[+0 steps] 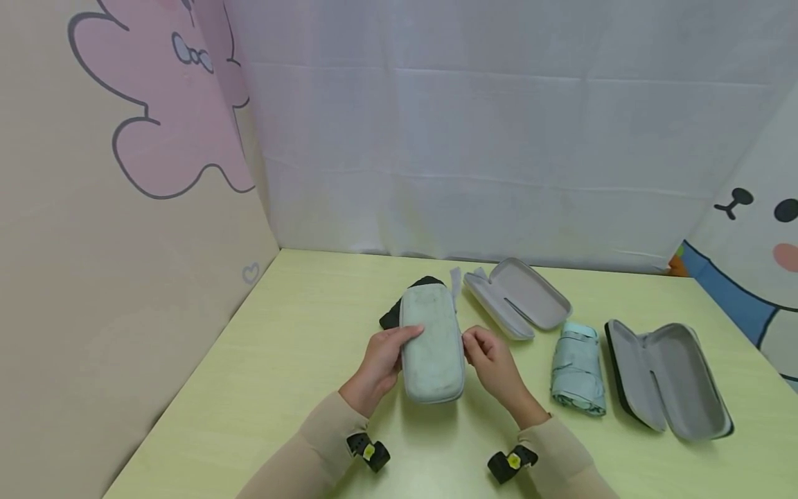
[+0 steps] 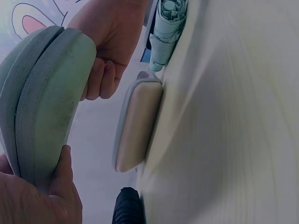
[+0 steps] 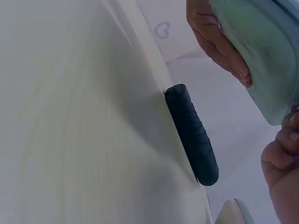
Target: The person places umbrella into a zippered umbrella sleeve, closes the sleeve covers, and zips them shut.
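A pale green zip case [image 1: 433, 346] is held up over the table, seen from its broad face in the head view. My left hand [image 1: 382, 360] grips its left side, thumb across the face. At the right edge, my right hand [image 1: 491, 357] pinches along the zipper with curled fingers; the pull itself is hidden. In the left wrist view the zipper [image 2: 21, 100] runs as a dark line between the case's two halves. The right wrist view shows the left hand [image 3: 219, 42] supporting the case [image 3: 266, 56] and the right fingertips [image 3: 292, 135] at its edge.
Behind the held case lies a black folded umbrella [image 1: 391, 319]. An unzipped case with grey lining [image 1: 539, 298] lies at the back, another [image 1: 686, 381] at the right. Between them is a light green folded umbrella [image 1: 578, 371]. A white curtain [image 1: 474, 159] hangs along the table's back edge.
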Demonstrator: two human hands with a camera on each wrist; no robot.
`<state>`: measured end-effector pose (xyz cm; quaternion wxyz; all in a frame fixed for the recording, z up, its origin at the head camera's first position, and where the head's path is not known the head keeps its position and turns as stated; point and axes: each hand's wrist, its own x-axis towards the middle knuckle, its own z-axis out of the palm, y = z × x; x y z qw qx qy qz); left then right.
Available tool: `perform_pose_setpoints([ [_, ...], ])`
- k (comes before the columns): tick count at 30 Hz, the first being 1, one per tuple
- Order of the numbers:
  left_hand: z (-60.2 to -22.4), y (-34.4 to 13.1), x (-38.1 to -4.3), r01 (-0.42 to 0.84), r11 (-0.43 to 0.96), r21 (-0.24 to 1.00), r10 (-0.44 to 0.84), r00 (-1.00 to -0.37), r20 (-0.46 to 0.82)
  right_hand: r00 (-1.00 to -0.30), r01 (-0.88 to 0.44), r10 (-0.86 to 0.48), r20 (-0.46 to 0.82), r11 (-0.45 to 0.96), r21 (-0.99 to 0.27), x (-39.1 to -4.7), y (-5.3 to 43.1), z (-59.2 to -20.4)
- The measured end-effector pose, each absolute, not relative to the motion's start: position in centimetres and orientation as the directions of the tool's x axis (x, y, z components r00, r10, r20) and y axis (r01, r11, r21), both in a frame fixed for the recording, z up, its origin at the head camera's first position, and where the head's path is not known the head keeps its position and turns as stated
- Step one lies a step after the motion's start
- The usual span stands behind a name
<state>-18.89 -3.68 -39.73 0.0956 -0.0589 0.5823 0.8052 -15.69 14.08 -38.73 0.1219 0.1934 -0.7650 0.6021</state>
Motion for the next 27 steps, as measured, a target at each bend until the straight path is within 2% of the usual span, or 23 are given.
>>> perform_pose_setpoints([
  [27, -39.4, -3.85, -19.46, -0.243, -0.347, 0.906, 0.035, -0.968, -0.247, -0.872, -0.483, -0.202, 0.445, 0.221, -0.847, -15.32, 14.26, -38.72],
])
